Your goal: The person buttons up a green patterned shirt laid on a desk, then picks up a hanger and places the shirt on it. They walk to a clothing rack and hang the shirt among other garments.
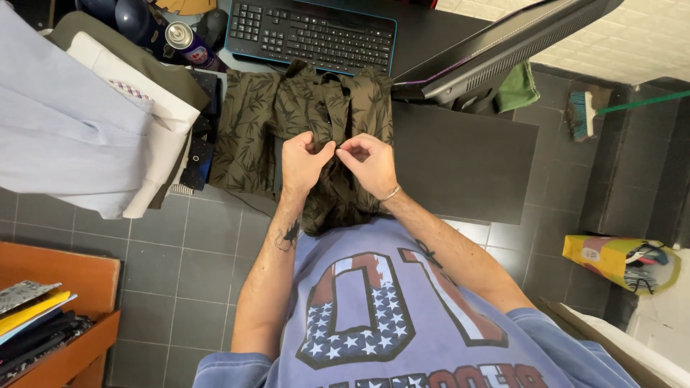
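Observation:
An olive-green shirt with a leaf print (253, 122) lies spread on the dark desk (460, 158), its lower end hanging over the desk's near edge. My left hand (302, 162) and my right hand (370, 164) meet over the middle of the shirt, fingers pinched on the fabric along its front opening. A thin bracelet circles my right wrist.
A black keyboard (313, 32) sits behind the shirt, and a monitor (496, 50) leans at the right. A pile of folded shirts (79, 122) and a spray can (185, 42) lie at the left. A broom (586, 113), a yellow bag (622, 262) and a wooden shelf (65, 316) stand around the tiled floor.

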